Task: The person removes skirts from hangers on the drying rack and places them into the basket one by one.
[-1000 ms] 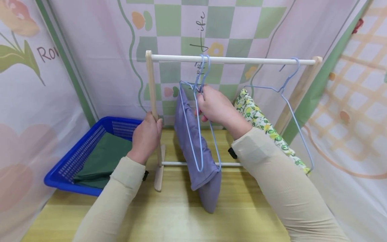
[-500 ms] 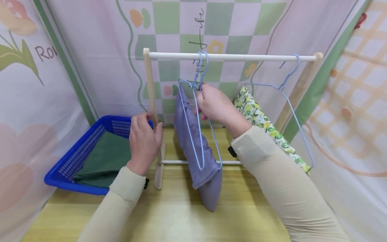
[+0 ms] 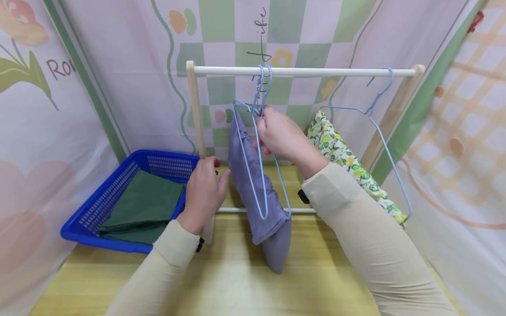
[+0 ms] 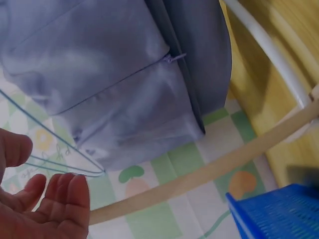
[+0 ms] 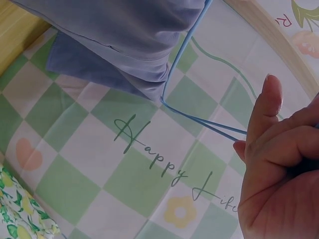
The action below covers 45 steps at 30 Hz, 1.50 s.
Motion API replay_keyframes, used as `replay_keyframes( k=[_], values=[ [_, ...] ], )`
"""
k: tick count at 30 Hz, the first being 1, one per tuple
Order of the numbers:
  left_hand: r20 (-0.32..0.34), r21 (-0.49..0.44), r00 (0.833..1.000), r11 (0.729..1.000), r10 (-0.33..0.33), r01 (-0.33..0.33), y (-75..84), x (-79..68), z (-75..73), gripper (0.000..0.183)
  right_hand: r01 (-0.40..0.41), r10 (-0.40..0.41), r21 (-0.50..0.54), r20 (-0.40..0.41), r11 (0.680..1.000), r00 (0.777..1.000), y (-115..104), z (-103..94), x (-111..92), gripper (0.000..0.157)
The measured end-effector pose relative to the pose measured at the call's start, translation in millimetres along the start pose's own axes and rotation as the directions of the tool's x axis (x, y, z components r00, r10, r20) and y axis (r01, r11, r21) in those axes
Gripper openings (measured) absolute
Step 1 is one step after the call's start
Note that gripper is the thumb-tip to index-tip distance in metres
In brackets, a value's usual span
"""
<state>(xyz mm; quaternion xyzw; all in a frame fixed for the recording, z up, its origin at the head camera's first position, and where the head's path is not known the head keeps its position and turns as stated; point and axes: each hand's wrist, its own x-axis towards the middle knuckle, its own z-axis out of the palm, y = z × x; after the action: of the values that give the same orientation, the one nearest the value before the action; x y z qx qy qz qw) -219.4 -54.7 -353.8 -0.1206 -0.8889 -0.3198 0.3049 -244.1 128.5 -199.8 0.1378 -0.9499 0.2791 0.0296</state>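
Observation:
My right hand (image 3: 285,136) holds the neck of a blue wire hanger (image 3: 259,154) in curled fingers; in the right wrist view, blue wire runs into that hand. Two blue hooks sit close together on the white rail (image 3: 316,71) above it. A folded purple-grey fabric piece (image 3: 272,228) hangs there over the hanger wires, and the left wrist view shows a zip (image 4: 174,58) on it. My left hand (image 3: 205,191), fingers loosely bent and thumb apart, is beside the rack's left wooden post (image 3: 194,105), with nothing in its grasp.
At the rail's right end, a lemon-print cloth (image 3: 352,162) hangs on another blue hanger (image 3: 382,133). Left of the rack, a blue basket (image 3: 88,240) holds folded green cloth (image 3: 146,202). A lower white bar (image 3: 229,210) joins the posts above the wooden table (image 3: 245,289).
My left hand has let go of the left post, opened, and moved right and slightly down toward the purple-grey fabric. My right hand keeps its hold on the hanger neck.

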Motion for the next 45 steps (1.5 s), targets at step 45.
replay_keyframes(
  k=[45],
  values=[
    [0.704,-0.599,0.645,0.241,-0.296,0.764,-17.9,-18.8,79.8,0.046,0.008,-0.008,0.008,-0.023,1.0,1.0,3.9,1.5,1.3,0.029]
  ],
)
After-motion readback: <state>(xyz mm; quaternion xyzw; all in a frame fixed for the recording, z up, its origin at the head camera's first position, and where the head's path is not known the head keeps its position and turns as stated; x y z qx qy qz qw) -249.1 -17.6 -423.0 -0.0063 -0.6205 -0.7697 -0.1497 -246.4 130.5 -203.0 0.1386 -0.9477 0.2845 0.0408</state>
